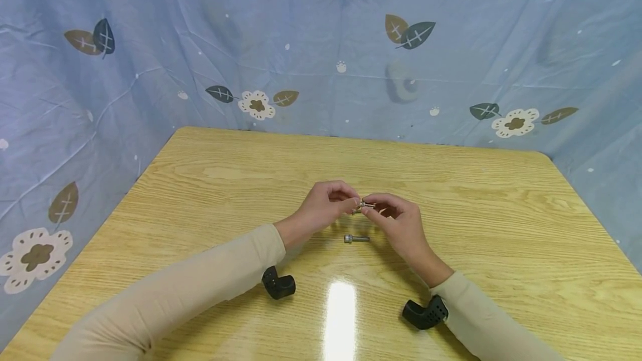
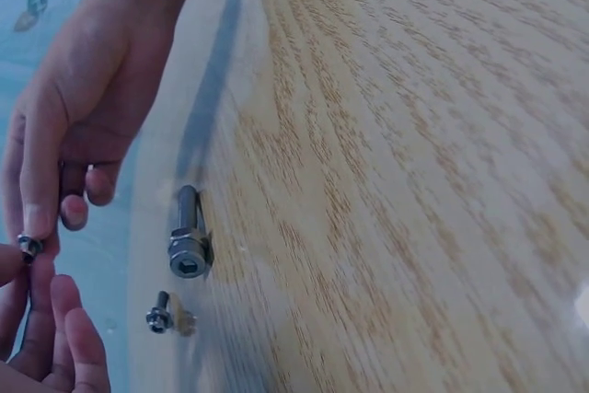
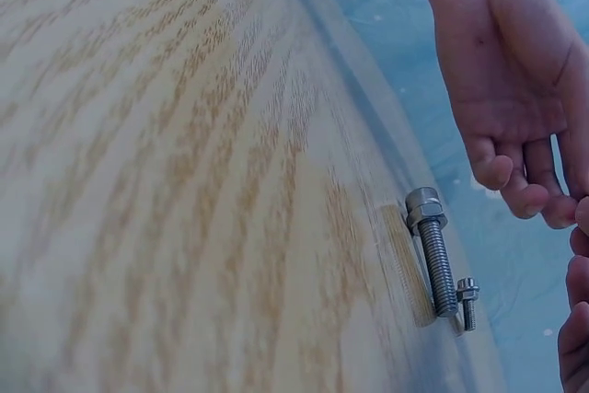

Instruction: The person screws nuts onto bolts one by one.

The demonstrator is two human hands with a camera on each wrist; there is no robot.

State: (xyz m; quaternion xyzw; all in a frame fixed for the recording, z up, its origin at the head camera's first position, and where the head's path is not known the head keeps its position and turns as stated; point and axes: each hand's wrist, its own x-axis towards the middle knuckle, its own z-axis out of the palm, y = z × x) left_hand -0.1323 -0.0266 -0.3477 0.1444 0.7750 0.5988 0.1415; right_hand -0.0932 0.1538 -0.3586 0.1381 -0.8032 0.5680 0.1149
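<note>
In the head view my left hand [image 1: 326, 203] and right hand [image 1: 401, 222] meet over the table. Thumb and fingertips of both pinch a small metal bolt [image 1: 368, 205], its shank pointing right. The left wrist view shows the held bolt's end [image 2: 29, 246] between the fingertips of the right hand [image 2: 97, 80] and left hand [image 2: 55, 338]. Below the hands lies a large socket-head bolt [image 3: 433, 250] with a hex nut up against its head. Beside it is a second small bolt [image 3: 467, 292], also apparently with a nut, partly hidden by the left fingers in the head view.
The wood-grain table [image 1: 225, 183] has a bright light reflection near its front. Behind it hangs a blue patterned curtain [image 1: 311, 32]. Black wrist mounts [image 1: 278, 284] sit at both sleeve cuffs, just over the tabletop.
</note>
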